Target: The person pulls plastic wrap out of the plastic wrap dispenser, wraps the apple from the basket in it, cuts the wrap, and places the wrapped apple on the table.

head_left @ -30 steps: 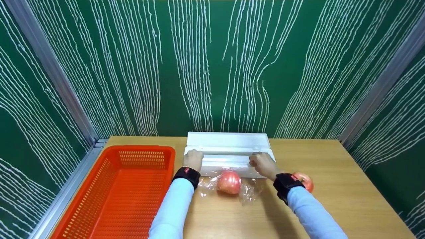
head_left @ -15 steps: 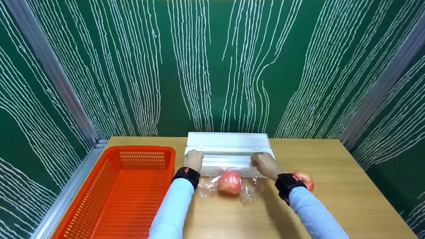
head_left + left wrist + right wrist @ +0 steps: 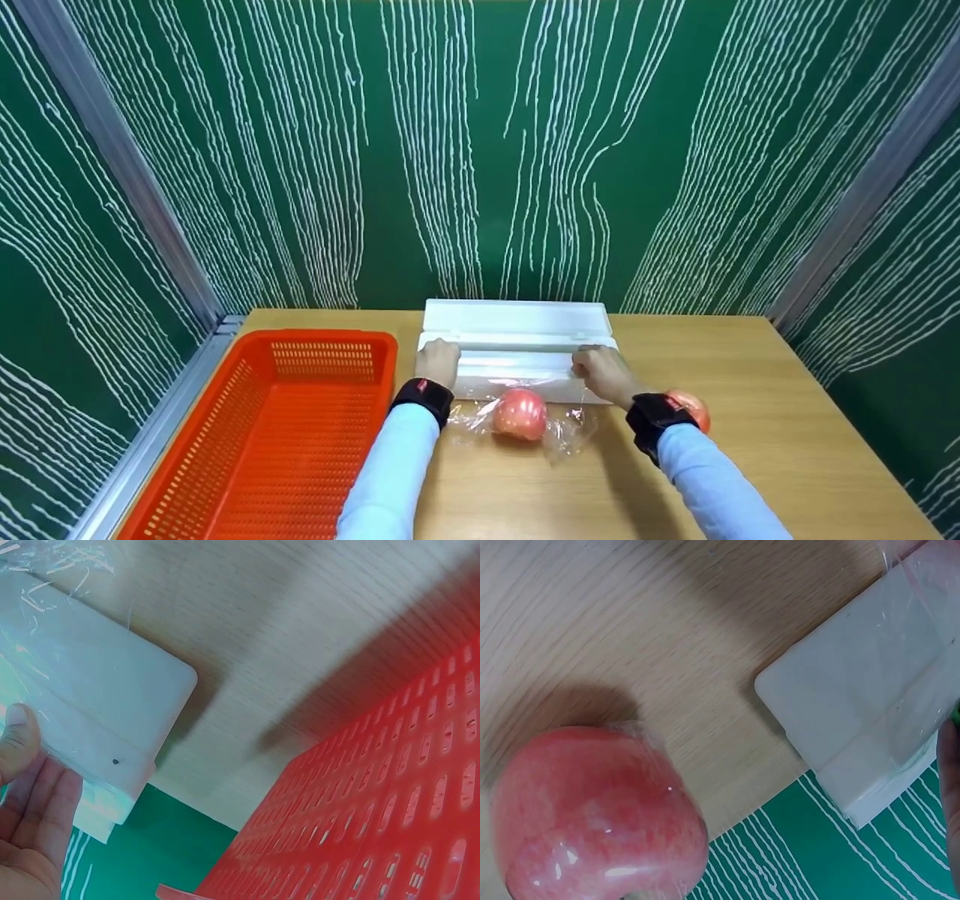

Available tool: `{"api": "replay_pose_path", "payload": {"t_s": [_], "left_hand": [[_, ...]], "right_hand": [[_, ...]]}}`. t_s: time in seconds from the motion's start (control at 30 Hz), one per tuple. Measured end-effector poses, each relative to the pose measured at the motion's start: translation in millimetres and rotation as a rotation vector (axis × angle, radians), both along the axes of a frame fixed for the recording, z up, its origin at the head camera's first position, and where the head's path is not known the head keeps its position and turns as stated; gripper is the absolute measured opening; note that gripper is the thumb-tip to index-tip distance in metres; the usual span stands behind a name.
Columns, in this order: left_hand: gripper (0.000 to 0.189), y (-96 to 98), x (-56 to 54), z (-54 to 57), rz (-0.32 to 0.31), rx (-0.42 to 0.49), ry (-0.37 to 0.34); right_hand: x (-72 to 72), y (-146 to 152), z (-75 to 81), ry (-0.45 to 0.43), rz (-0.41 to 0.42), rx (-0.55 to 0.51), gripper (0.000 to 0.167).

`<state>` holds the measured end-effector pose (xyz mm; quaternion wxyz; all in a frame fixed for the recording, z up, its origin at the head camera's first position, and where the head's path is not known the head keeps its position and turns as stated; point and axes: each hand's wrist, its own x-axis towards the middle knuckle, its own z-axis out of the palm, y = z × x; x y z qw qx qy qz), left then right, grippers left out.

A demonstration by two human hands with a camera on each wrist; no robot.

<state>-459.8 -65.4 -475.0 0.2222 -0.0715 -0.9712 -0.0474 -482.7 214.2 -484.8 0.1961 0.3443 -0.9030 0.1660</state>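
Observation:
An open white cling film box (image 3: 517,375) lies at the back of the table, its lid raised behind. Clear cling film (image 3: 570,431) runs from it over a red apple (image 3: 520,414) just in front. My left hand (image 3: 438,363) grips the box's left end; in the left wrist view its thumb lies over the front wall, with the other fingers behind. At the right part of the front edge, my right hand (image 3: 604,371) has curled fingers on the film. The right wrist view catches only one finger (image 3: 949,780), so its grasp is mostly hidden.
A second apple (image 3: 600,817), partly covered in film, sits beside my right wrist. An orange-red plastic basket (image 3: 386,352) stands to the left, close to my left forearm. Green walls (image 3: 525,150) with white wavy lines enclose the wooden table (image 3: 525,495).
My right hand has slid slightly to the right along the box's front edge. The left hand, box and front apple have stayed nearly in place.

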Motion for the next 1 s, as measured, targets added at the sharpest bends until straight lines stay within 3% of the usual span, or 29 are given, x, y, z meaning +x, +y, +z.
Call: {"api": "replay_pose_path", "payload": {"t_s": [0.13, 0.3, 0.37, 0.43, 0.47, 0.53, 0.63, 0.77, 0.9, 1.0], "left_hand": [[0.019, -3.7, -10.7, -9.8, -0.008, 0.014, 0.024], [0.023, -12.5, -68.6, -79.2, -0.034, -0.022, 0.148], [0.023, -15.0, -69.9, -81.0, -0.029, -0.018, 0.145], [0.023, -13.2, -51.3, -58.4, -0.019, 0.019, 0.091], [0.021, -11.9, -40.6, -47.2, -0.022, 0.015, 0.104], [0.02, -6.2, -14.7, -17.2, -0.029, 0.026, 0.058], [0.018, -0.5, 2.3, 3.2, -0.028, 0.005, 0.058], [0.019, 1.7, 6.5, 5.7, -0.028, -0.005, 0.051], [0.019, -1.0, -1.5, -1.4, -0.038, 0.006, 0.031], [0.018, -3.3, -3.8, -2.8, -0.045, 0.009, 0.029]], "right_hand": [[-2.3, 3.4, 0.2, 0.015, 0.024, 0.012, 0.027], [2.2, 22.7, 2.2, -0.005, -0.048, 0.017, 0.028], [3.2, 28.4, 3.0, -0.021, -0.072, 0.027, 0.028], [3.5, 32.1, 3.2, -0.035, -0.073, 0.028, 0.027], [3.9, 33.5, 3.1, -0.044, -0.07, 0.03, 0.027], [5.6, 36.6, 3.1, -0.057, -0.066, 0.034, 0.026], [5.9, 39.5, 4.8, -0.076, -0.07, 0.032, 0.026], [9.3, 47.5, 5.9, -0.151, -0.11, 0.02, 0.023], [10.4, 51.0, 6.1, -0.199, -0.145, -0.008, 0.025], [11.0, 49.6, 4.4, -0.186, -0.167, 0.002, 0.027]]}}
